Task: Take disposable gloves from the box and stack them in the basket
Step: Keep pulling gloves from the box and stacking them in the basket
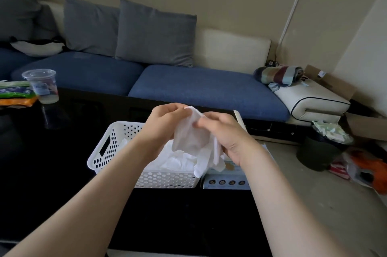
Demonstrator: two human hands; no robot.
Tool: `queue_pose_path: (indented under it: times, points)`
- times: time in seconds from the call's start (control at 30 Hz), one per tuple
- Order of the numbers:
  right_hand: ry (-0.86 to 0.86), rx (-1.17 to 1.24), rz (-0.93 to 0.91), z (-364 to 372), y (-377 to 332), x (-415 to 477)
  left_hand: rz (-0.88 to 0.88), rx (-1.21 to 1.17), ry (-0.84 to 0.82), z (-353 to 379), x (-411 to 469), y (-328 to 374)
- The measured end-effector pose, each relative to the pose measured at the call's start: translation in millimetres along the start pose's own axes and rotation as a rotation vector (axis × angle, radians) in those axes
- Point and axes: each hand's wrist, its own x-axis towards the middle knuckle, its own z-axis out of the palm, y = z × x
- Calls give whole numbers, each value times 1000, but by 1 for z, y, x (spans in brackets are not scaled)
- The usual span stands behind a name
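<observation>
A thin translucent white disposable glove (191, 135) hangs between both hands above the basket. My left hand (165, 122) pinches its top left edge, and my right hand (226, 133) grips its right side. Below them a white perforated plastic basket (109, 147) stands on the dark table and holds several crumpled white gloves (176, 160). The glove box (226, 180), pale blue with small round icons on its front, sits against the basket's right side, mostly hidden by my right forearm.
A clear plastic cup (43, 86) and coloured packets (14, 93) stand at the table's far left. A blue sofa (199, 85) with grey cushions runs behind the table. A dark bin (320, 150) and floor clutter lie to the right.
</observation>
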Motion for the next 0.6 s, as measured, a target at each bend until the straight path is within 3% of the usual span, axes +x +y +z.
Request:
queue_pose_path:
  times: [0.13,0.27,0.33,0.47,0.6]
  points:
    - [87,-155,-36,1,0,0,-54,-3,29,-5,-1,1]
    - [-50,135,162,-6,-5,-8,-97,84,41,-7,-3,-1]
    - [-87,152,220,-11,-6,-14,-130,103,27,-8,-3,-2]
    - [24,-126,204,-4,-1,-6,-172,312,117,-15,0,-7]
    - [176,-424,4,9,10,5,-135,546,186,-30,-1,-14]
